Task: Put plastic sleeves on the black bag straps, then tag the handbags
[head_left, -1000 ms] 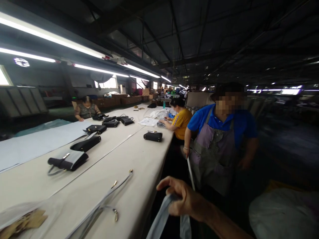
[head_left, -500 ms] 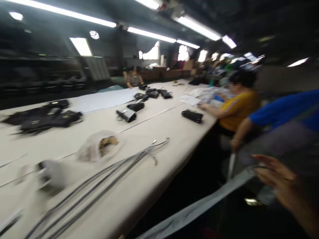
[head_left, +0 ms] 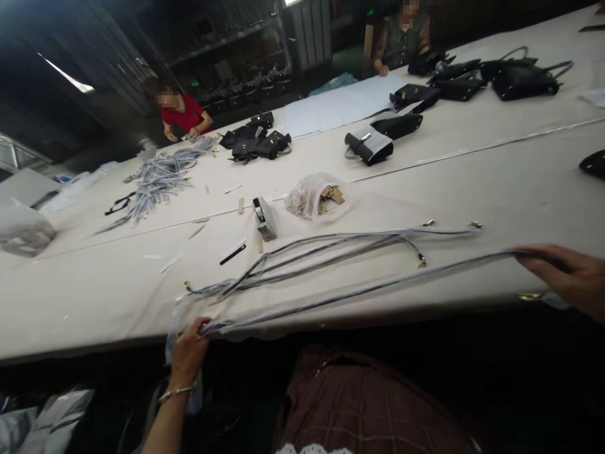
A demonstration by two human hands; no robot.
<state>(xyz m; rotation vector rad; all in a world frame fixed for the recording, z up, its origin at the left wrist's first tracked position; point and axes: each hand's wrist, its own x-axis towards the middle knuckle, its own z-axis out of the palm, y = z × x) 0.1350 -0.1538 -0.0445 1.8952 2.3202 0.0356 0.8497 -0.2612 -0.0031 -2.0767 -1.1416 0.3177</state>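
Observation:
A long bag strap in clear plastic wrap is stretched along the near edge of the table between my two hands. My left hand is closed round its left end, where the plastic bunches and hangs down. At the other end my right hand grips the strap between thumb and fingers; a gold clasp dangles below it. Just beyond lie several similar wrapped straps with gold clasps, side by side on the table.
On the pale table are an open plastic bag of tan tags, a grey tape dispenser, black handbags and a pile of wrapped straps. One person in red and another are at the far side.
My view has swung left and down to the table. The strap, which hung off the table's right side from my right hand, now lies taut along the near edge, with my left hand in sight.

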